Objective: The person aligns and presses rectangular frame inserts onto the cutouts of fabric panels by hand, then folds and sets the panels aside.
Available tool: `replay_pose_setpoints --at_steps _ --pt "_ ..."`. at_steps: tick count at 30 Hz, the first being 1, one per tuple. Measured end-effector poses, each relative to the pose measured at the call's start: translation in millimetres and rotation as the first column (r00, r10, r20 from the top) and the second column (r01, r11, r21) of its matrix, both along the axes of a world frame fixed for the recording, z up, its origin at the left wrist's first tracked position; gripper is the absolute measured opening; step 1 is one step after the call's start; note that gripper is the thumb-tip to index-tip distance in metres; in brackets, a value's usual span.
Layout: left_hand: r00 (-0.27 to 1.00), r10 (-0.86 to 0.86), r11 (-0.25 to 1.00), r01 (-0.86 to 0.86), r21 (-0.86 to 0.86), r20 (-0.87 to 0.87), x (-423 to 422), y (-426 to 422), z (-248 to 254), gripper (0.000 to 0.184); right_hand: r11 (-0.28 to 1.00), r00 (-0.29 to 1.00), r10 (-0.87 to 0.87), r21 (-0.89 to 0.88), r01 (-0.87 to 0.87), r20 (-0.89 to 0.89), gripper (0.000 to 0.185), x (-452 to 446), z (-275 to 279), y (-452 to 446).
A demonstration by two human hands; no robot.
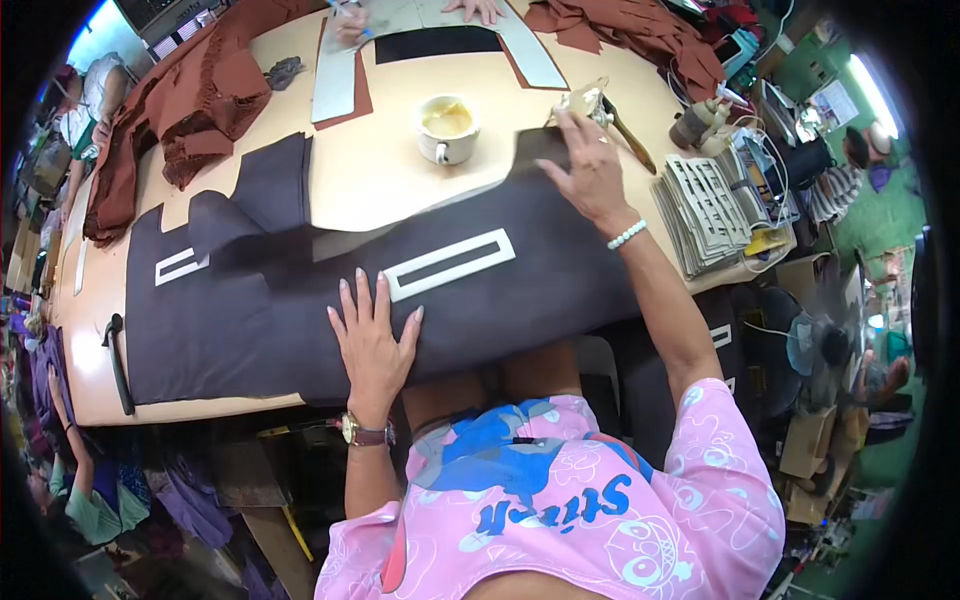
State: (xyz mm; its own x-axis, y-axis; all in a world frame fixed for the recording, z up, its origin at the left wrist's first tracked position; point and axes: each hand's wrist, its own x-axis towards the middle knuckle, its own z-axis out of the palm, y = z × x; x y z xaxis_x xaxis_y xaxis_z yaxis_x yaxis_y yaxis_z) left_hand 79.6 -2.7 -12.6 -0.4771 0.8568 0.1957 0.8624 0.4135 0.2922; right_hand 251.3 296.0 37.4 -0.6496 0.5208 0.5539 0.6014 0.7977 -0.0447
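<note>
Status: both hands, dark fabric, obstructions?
Left hand flat on dark fabric. Right hand spread at far edge. White slotted strip on top. Mug just beyond.

The left hand (372, 348) is lying flat on the dark material (560, 280), its fingers reaching one end of a white slotted frame (450, 264). The right hand (592, 175) is spreading over the far edge — a white cup (445, 148) is standing nearby on the pale surface (365, 182). Opposite, another person's hand (347, 27) is holding a blue-tipped tool (367, 33).

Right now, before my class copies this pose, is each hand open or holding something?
Left hand: open, palm down on the dark sheet.
Right hand: open, fingers spread at its far edge.
</note>
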Motion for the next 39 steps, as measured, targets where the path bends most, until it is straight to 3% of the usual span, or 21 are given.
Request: replay_pose_setpoints --at_steps 1,4,8,12,15,18,21,22,25,29,30,34,37,39 --pt "1.0 0.004 1.0 -0.004 0.003 0.003 0 0 0 0.062 0.997 0.997 0.072 0.026 -0.071 -0.042 0.063 -17 6 0" --pt "1.0 0.018 1.0 -0.018 0.019 0.012 3 0 0 0.063 0.983 0.98 0.172 -0.085 -0.163 0.105 0.069 -66 19 2" --pt "0.999 0.052 0.997 -0.052 0.051 0.003 14 2 2 0.062 0.958 0.933 0.169 -0.274 -0.08 0.318 0.088 -117 24 6" --pt "0.997 0.08 0.995 -0.081 0.054 0.016 23 6 1 0.062 0.952 0.875 0.149 -0.306 -0.001 0.461 0.093 -142 22 12" --pt "0.996 0.085 0.995 -0.086 0.054 0.022 25 6 2 0.062 0.978 0.863 0.135 -0.203 -0.039 0.487 0.089 -144 22 15" --pt "0.996 0.086 0.995 -0.087 0.053 0.024 25 6 4 0.062 0.991 0.972 0.116 -0.086 -0.1 0.203 0.066 -134 57 11" --pt "0.996 0.089 0.995 -0.089 0.052 0.017 25 6 3 0.062 0.99 0.989 0.137 0.008 -0.138 0.053 0.038 -121 48 18" --pt "0.996 0.09 0.994 -0.09 0.054 0.013 25 6 3 0.061 0.988 0.981 0.135 0.053 -0.143 0.136 0.027 -115 43 15" --pt "0.996 0.094 0.994 -0.093 0.064 -0.006 25 7 3 0.061 1.0 0.898 0.021 -0.009 -0.019 0.44 0.029 -104 40 0" --pt "0.995 0.093 0.993 -0.09 0.073 -0.042 25 6 0 0.062 0.997 0.906 0.07 -0.061 -0.049 0.418 0.033 -89 35 -10" --pt "0.994 0.094 0.993 -0.09 0.071 -0.052 25 7 0 0.062 0.994 0.867 0.072 -0.105 -0.022 0.493 0.033 -85 43 -19" --pt "0.993 0.09 0.994 -0.085 0.067 -0.08 26 6 -2 0.067 0.931 0.923 0.262 -0.325 -0.166 0.281 0.034 -48 29 -34" --pt "0.992 0.087 0.995 -0.081 0.067 -0.089 26 6 -2 0.071 0.836 0.951 0.293 -0.51 -0.204 0.1 0.045 -11 13 -68" --pt "0.992 0.083 0.994 -0.077 0.072 -0.097 25 6 -3 0.071 0.775 0.974 0.225 -0.606 -0.18 -0.001 0.052 3 -2 -88"
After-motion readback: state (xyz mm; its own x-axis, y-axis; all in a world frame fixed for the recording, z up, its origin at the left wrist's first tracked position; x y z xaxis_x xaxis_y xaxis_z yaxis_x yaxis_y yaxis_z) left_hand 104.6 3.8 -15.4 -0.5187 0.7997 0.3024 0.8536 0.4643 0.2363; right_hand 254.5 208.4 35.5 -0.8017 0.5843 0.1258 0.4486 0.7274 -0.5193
